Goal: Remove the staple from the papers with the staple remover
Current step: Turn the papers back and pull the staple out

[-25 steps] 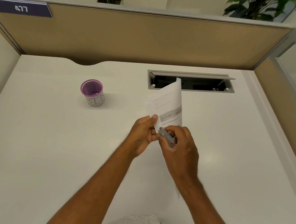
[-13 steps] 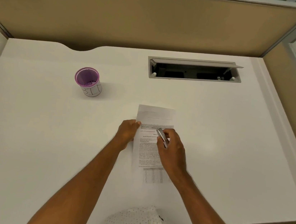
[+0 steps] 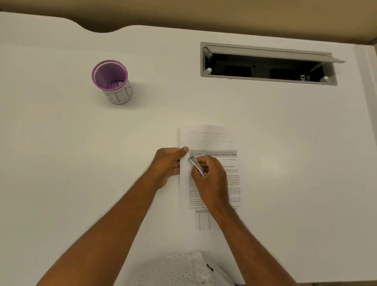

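The printed papers (image 3: 209, 140) lie flat on the white desk (image 3: 36, 159), near its middle. My left hand (image 3: 168, 164) presses on their left edge, thumb on the page near the header. My right hand (image 3: 211, 182) grips a small silver staple remover (image 3: 197, 166), whose tip points at the upper left of the text, close to my left thumb. The staple itself is too small to make out.
A purple cup (image 3: 110, 81) marked with letters stands at the left rear of the desk, something small lying in its bottom. An open grey cable hatch (image 3: 268, 65) is set in the desk at the back right. Tan partition walls (image 3: 201, 0) enclose the desk.
The papers went from being held upright in the air to lying flat on the desk. Both hands came down with them. The view has tilted down and moved closer.
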`<state>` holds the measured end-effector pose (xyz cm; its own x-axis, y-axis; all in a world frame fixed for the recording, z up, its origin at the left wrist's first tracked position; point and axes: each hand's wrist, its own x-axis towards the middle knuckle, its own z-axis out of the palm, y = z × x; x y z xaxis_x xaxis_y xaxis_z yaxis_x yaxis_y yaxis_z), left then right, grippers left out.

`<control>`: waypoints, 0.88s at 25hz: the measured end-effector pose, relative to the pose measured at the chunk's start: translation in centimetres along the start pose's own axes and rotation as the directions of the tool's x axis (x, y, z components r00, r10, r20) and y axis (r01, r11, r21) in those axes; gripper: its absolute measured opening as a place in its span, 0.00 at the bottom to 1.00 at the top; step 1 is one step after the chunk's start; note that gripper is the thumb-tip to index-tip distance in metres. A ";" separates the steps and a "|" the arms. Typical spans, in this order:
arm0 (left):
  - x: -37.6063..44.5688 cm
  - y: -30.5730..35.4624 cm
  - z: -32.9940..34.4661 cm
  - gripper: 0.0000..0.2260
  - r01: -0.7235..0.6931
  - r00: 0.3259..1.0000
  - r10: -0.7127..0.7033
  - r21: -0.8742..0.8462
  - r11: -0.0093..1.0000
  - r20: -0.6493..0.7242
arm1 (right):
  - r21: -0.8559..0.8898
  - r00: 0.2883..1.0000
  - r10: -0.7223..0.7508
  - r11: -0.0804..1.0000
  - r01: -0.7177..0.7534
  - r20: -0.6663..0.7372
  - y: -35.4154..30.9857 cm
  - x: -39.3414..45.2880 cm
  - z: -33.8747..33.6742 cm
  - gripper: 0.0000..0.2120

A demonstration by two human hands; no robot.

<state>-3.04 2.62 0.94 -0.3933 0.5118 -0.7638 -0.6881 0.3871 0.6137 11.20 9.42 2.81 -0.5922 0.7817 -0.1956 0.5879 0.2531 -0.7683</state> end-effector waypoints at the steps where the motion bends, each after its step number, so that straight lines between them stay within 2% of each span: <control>1: 0.0 0.0 0.0 0.13 -0.002 1.000 0.002 -0.003 1.000 0.006 | -0.007 1.000 -0.009 1.000 0.009 -0.008 0.1 0.1 0.1 0.06; 18: 0.6 -0.6 -0.1 0.14 -0.032 0.999 0.032 0.017 0.999 -0.021 | -0.035 0.997 -0.001 0.999 -0.002 -0.079 -0.1 0.5 1.3 0.08; 22: 0.8 -0.9 0.0 0.15 -0.035 0.999 0.035 0.028 0.999 -0.030 | -0.141 0.993 -0.039 0.990 0.024 -0.107 -0.2 0.5 1.8 0.08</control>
<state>-2.76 2.62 -0.20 -0.4354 0.5021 -0.7472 -0.6570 0.3902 0.6450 9.83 8.76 1.75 -0.5526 0.8276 -0.0988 0.6451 0.3496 -0.6794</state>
